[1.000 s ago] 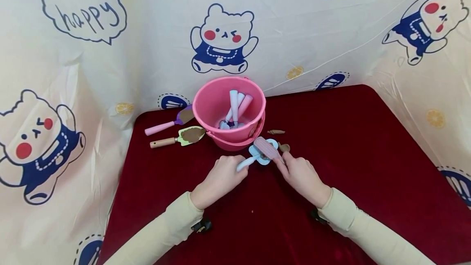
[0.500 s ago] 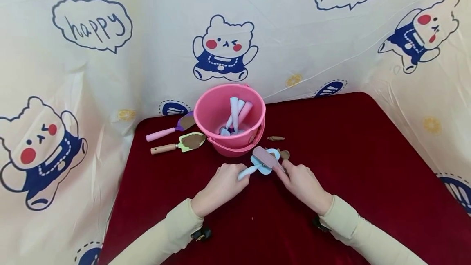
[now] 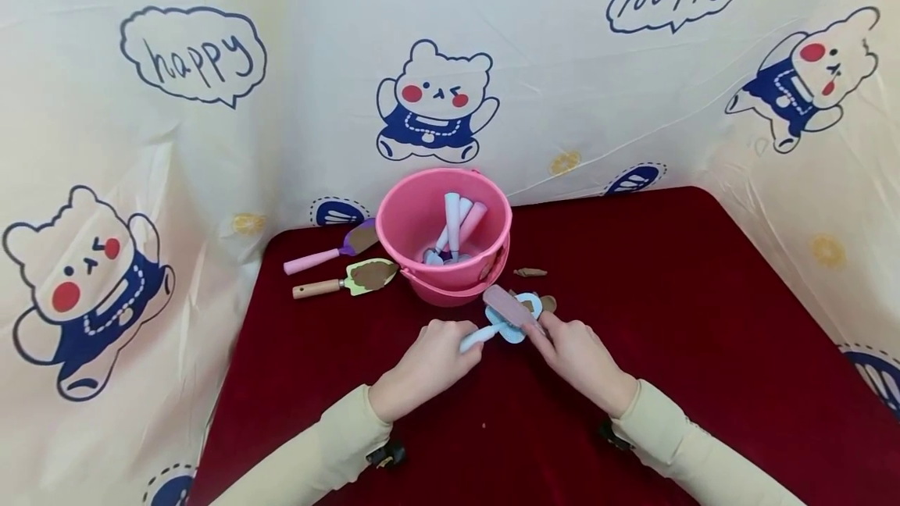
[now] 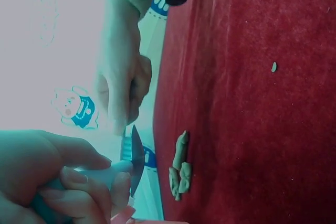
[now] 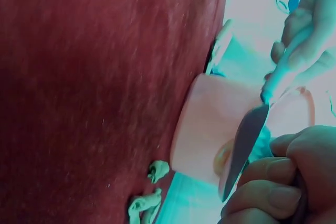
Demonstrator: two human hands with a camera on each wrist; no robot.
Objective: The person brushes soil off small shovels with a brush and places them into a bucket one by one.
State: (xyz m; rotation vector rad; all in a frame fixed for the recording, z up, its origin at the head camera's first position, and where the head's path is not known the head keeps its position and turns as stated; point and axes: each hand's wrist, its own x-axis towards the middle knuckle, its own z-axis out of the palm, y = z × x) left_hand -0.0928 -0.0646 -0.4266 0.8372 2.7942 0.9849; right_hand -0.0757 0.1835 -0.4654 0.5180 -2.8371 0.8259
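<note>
Left hand, right hand above red cloth, bear-printed sheeting behind

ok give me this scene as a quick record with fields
left hand: grips the light-blue flower-shaped tool by its handle
right hand: holds a mauve brush over that tool's head
container: pink bucket, tool handles sticking up inside
left of bucket: purple trowel and green trowel, brown material on both blades
right of bucket: brown pieces on the red tabletop
</note>
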